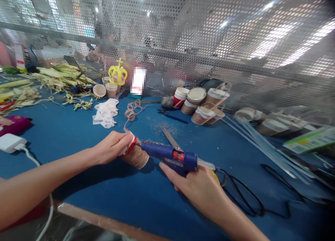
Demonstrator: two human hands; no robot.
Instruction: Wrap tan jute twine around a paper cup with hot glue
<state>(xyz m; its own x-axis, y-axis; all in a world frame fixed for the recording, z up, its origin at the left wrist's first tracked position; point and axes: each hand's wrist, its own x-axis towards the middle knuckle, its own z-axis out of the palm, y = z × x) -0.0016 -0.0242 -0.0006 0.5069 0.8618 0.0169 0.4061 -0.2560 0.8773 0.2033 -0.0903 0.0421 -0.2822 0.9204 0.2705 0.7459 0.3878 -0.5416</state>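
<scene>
My left hand (111, 146) is closed round the rim end of a paper cup (135, 155) that lies on its side, partly wrapped in brown twine. My right hand (195, 185) grips a blue hot glue gun (170, 156), its nozzle pointing left and touching the wrapped cup. A clear glue stick pokes out of the gun's back end. Loose twine (132, 111) trails from the cup across the blue table (131, 199). A pair of scissors (169, 138) lies just behind the gun.
Several twine-wrapped and plain cups (201, 104) are heaped at the back, by a perforated metal screen (209, 42). Glue sticks (251, 136) and a black cable (243, 195) lie right. White cloth (106, 113), dried leaves (52, 78), a yellow crown (117, 73) and a white charger (10, 143) sit left.
</scene>
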